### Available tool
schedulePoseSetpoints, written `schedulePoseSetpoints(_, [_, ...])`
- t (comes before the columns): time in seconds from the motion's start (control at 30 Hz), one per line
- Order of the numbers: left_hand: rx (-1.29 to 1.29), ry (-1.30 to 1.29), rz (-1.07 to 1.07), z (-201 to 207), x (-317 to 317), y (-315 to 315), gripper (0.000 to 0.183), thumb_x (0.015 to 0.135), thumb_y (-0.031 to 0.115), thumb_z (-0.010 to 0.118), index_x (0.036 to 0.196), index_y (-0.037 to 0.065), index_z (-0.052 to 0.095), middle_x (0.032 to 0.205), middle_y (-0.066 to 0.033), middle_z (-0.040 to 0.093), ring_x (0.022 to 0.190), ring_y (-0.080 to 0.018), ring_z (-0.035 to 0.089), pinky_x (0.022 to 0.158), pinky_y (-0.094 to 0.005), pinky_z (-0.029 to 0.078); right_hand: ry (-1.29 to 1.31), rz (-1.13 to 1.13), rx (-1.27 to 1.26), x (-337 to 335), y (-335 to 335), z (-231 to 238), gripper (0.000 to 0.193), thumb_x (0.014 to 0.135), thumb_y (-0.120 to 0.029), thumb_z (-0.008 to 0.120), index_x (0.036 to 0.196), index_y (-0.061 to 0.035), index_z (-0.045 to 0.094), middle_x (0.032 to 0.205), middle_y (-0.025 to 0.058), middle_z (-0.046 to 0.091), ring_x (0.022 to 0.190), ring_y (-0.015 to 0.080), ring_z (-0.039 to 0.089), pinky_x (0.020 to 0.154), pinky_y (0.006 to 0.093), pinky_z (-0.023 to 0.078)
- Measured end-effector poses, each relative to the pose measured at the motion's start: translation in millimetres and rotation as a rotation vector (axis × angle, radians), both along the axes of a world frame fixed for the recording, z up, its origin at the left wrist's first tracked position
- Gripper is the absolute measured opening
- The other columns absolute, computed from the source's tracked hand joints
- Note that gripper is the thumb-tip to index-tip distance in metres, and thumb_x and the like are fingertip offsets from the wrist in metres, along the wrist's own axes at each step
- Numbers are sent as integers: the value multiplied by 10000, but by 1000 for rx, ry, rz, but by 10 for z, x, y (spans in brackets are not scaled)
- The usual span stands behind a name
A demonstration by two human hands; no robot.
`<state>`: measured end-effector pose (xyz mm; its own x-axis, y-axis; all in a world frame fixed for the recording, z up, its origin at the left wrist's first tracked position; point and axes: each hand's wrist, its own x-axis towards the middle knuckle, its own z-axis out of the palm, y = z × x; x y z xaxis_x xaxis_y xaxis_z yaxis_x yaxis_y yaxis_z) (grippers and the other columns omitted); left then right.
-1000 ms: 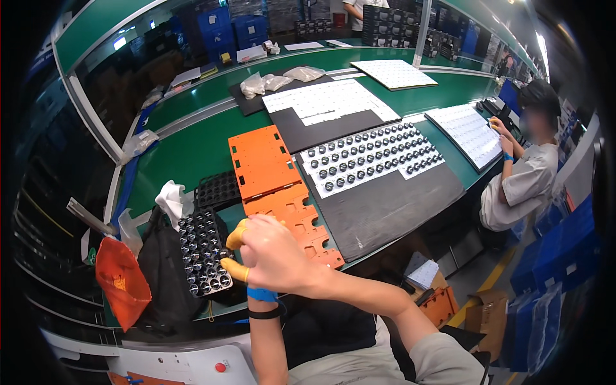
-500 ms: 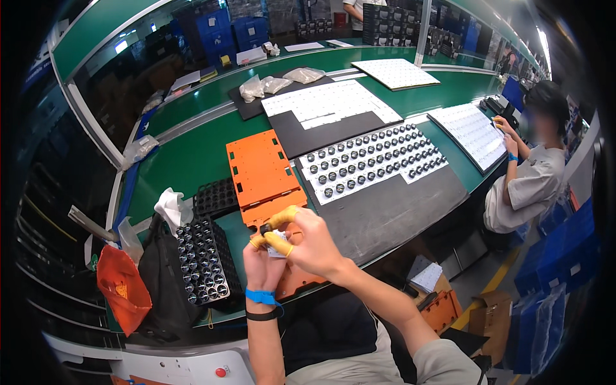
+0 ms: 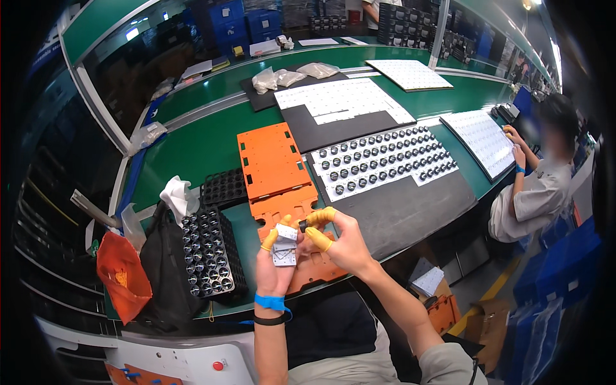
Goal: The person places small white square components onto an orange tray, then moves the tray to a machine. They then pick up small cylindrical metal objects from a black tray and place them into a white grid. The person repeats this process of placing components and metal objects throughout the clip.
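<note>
My left hand [image 3: 272, 273], with yellow finger cots on its fingertips and a blue band at the wrist, holds a small folded white label sheet [image 3: 284, 249] with printing on it. My right hand [image 3: 346, 242], also in yellow finger cots, pinches a small black cylindrical part [image 3: 303, 226] between thumb and fingers, close by the left fingertips. Both hands are above an orange fixture plate [image 3: 273, 163]. Left of them stands a black tray [image 3: 236, 282] filled with shiny dark round parts. To the right, several black round parts sit in rows on a white printed sheet [image 3: 333, 192].
The white sheet lies on a black board [image 3: 410, 218]. Behind are another board with a white sheet [image 3: 327, 99] and plastic bags [image 3: 289, 78]. An orange pouch [image 3: 123, 273] hangs at the left edge. A co-worker [image 3: 536, 186] handles a white board [image 3: 478, 144] at right.
My right hand has drawn to the right with the black part, away from the left palm. The label sheet in my left hand now shows more fully. The view has shifted slightly.
</note>
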<state>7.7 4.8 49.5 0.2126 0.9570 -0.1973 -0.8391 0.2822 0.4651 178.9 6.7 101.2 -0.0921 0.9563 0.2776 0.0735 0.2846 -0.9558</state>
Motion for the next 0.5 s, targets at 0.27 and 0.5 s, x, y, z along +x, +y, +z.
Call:
schedulePoseSetpoints(0.27, [228, 310, -39, 16, -83, -155, 541, 1029, 456, 513, 1321, 6, 579, 1083, -39, 658, 770, -66, 530, 576, -216, 389, -161, 85, 249, -24, -2, -44, 256, 813, -62, 747, 1053, -2, 683, 916, 92, 655, 839, 208, 613, 804, 339, 489])
schedulePoseSetpoints(0.5, [264, 596, -39, 280, -126, -305, 542, 1001, 458, 569, 1330, 27, 581, 1069, 23, 659, 799, -7, 538, 598, -171, 374, -422, 154, 479, 38, -38, 5, 339, 771, -84, 768, 1098, -38, 694, 935, 94, 611, 893, 304, 565, 825, 392, 459])
